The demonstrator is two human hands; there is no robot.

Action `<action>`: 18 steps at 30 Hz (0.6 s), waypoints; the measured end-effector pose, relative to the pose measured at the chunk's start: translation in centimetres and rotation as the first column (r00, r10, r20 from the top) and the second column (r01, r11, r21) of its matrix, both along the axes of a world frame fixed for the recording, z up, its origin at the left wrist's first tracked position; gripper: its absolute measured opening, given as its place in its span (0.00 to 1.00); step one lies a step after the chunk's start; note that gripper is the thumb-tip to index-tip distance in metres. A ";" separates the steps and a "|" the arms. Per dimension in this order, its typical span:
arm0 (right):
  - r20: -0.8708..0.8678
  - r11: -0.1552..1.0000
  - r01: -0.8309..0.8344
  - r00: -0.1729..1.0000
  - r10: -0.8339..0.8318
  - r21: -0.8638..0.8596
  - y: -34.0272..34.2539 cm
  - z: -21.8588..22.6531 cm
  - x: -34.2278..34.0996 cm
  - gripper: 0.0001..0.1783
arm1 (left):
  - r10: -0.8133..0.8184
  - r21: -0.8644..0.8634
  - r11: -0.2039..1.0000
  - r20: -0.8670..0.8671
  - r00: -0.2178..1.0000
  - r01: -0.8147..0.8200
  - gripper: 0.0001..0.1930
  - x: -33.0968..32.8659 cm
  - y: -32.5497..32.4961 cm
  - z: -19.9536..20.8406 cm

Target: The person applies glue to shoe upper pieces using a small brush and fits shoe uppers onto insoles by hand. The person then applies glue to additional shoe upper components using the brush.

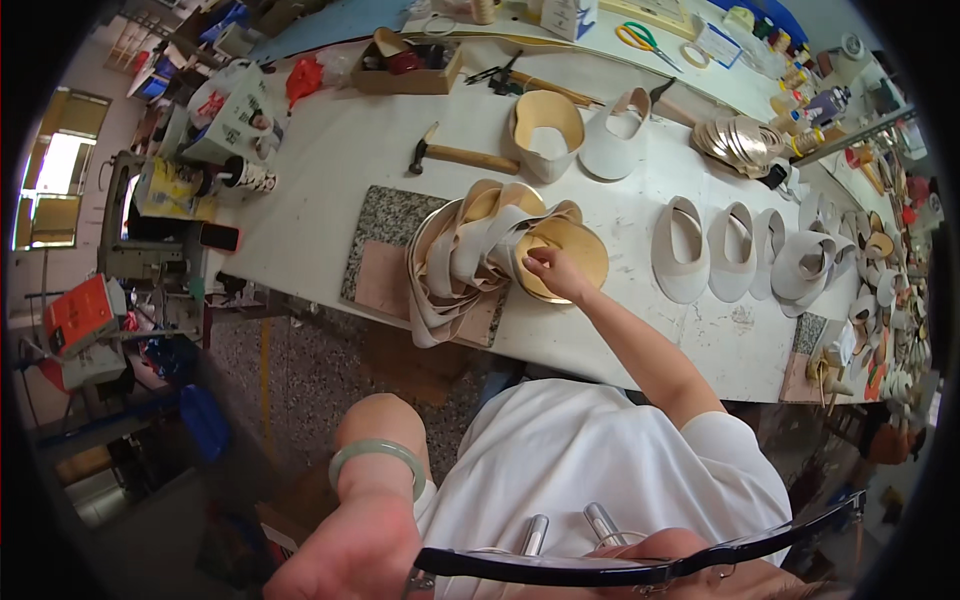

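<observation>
My right hand (558, 273) reaches across the worktable with thumb and fingers pinched at the rim of a tan-lined shoe upper (585, 250). That upper lies at the right end of a heap of nested pale grey shoe uppers (455, 260), partly over a granite slab (390, 225). My left hand (345, 555) is raised close to the camera at the lower left, beside the dark-framed glasses (640, 573); its fingers are cut off or hidden. A green bangle (378, 455) circles the left wrist. Beyond the heap, a hammer (465, 156) lies on the table.
Two shoe uppers (547, 135) stand behind the heap. A row of grey uppers (682, 250) runs right, toward more piled pieces. A cardboard box (407, 75), scissors (645, 42), thread spools (795, 80) and stacked metallic pieces (738, 143) lie farther back. A phone (220, 237) rests at the left edge.
</observation>
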State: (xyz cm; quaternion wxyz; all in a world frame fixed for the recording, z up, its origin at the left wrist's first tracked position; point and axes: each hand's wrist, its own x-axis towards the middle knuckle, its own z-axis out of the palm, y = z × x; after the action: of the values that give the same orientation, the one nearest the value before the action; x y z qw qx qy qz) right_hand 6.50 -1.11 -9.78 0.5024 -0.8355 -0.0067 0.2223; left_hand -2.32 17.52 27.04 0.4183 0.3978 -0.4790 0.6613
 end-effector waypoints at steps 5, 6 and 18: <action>-0.178 0.845 0.378 0.925 -0.334 0.378 2.8 -4.4 1.1 0.17 | -0.887 -0.477 0.298 0.181 0.424 0.827 0.04 0.8 0.7 -3.2; -0.176 0.849 0.349 0.937 -0.303 0.396 3.6 -3.9 0.7 0.17 | -0.416 -0.612 0.787 -0.429 0.802 0.080 0.10 2.1 1.1 -4.7; 0.048 0.855 0.484 0.874 -0.484 -0.188 -4.5 1.7 -6.6 0.14 | 0.832 0.832 0.494 -0.537 0.138 0.253 0.23 8.1 1.7 -36.1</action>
State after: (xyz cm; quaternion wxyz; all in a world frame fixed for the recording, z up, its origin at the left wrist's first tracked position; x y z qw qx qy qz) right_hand -0.05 -5.61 -8.09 0.4584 -0.8551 0.2251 0.0889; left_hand 5.76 19.25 -9.07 0.2153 0.9466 -0.2353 0.0471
